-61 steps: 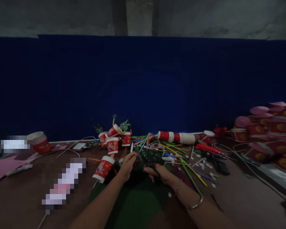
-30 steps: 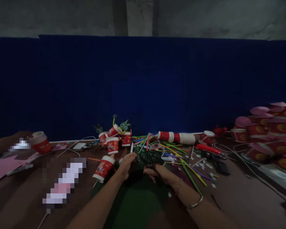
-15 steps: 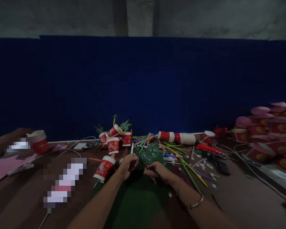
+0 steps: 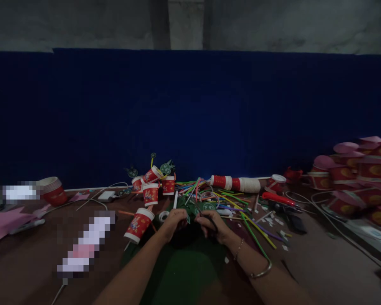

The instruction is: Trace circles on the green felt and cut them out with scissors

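Observation:
My left hand [image 4: 175, 222] is closed, its fingertips pinching a small green paper piece [image 4: 188, 218]. Most of that piece is hidden by the fingers. In my right hand [image 4: 213, 226] are dark-handled scissors [image 4: 200, 208], the blades pointing up and away from me, a little apart from the green piece. Just behind them, part of a green printed paper [image 4: 209, 206] with pale round designs lies by the straws. A white tape roll [image 4: 163, 216] rests beside my left hand. Left of it, a red paper cup [image 4: 139, 225] lies tilted.
Colourful straws [image 4: 241, 207] and white paper scraps spread to the right. Stacked cups [image 4: 250, 184] lie along the blue partition [image 4: 190, 114]. Decorated red cups [image 4: 150, 194] stand at centre left. Cables and a red-handled tool [image 4: 281, 199] lie right, near piled cups [image 4: 374, 171] with pink paper.
The larger green printed sheet between my hands has dropped down; a small green piece shows in my left hand. My hands moved slightly apart. A co-worker's hand has left the cup stack at left.

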`<state>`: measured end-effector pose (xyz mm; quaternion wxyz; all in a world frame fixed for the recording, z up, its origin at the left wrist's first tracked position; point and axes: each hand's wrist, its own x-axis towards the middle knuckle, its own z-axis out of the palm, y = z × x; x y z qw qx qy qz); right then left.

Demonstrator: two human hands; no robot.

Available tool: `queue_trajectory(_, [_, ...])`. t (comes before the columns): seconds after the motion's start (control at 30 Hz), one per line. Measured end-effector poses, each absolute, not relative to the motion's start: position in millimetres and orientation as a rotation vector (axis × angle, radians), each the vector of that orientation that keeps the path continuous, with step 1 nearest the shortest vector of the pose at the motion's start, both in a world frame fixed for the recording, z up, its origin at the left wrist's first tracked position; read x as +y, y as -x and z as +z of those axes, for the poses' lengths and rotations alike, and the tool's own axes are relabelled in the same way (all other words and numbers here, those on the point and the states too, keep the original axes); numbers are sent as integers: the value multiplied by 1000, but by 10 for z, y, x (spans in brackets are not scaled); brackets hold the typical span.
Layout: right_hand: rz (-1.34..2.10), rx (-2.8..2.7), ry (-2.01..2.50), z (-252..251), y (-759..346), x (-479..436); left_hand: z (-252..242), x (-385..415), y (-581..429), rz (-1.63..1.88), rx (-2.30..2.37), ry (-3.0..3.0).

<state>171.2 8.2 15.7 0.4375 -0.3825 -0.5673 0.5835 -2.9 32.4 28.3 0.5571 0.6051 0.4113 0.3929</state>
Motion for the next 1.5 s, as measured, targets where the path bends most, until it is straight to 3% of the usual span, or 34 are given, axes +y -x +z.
queue_trajectory(0.23, [1036, -1023, 965, 179, -1685, 143, 299, 216, -70, 976, 1062, -1892])
queue_trajectory(0.47, [950, -995, 960, 145, -1699, 171, 304, 144, -76, 812, 1091, -2667])
queue_trajectory(0.87, [920, -1006, 962, 102, -1716, 193, 285, 167, -77, 695, 1046, -2699])
queue_trajectory(1.13, [790, -1055, 1022, 180, -1692, 106, 230, 189, -68, 1026, 1188, -2682])
queue_trajectory(1.3, [919, -991, 986, 168, -1653, 143, 244, 126, -101, 1092, 1034, -2700])
queue_trajectory(1.5, [1076, -737, 840, 113, -1690, 250, 271, 53, -129, 908, 824, -2715])
